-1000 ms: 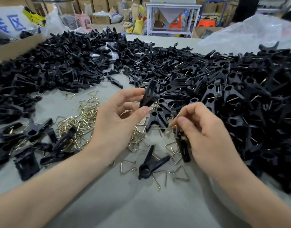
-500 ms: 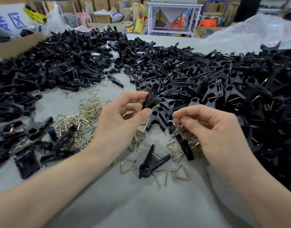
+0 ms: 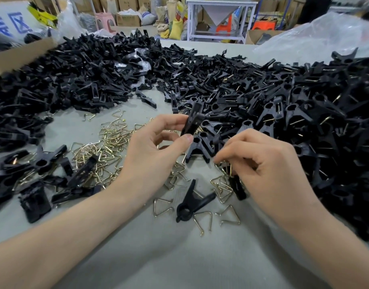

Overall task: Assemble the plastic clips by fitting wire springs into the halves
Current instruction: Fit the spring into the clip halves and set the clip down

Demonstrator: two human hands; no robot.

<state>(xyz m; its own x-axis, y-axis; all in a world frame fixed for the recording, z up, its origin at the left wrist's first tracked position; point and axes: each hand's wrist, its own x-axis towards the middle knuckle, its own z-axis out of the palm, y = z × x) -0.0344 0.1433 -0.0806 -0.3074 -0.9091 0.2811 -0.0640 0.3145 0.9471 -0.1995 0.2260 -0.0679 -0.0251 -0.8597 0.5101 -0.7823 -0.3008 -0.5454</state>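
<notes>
A: Where's the clip piece?
B: The left hand (image 3: 150, 155) pinches a black clip piece (image 3: 193, 119) between thumb and fingers, raised over the middle of the bench (image 3: 179, 257).
A: And the right hand (image 3: 269, 170)?
B: Its fingers are curled in, pinching a wire spring (image 3: 228, 168) just above the loose springs (image 3: 108, 142). A heap of clips (image 3: 304, 122) runs to the bench's right edge.

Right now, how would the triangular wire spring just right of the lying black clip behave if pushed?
The wire spring is thin bent wire, so probably light yet stiff. Lying flat on the grey table, it should slide rather than roll. Its open hooked ends could snag the spring cluster nearby.
</notes>
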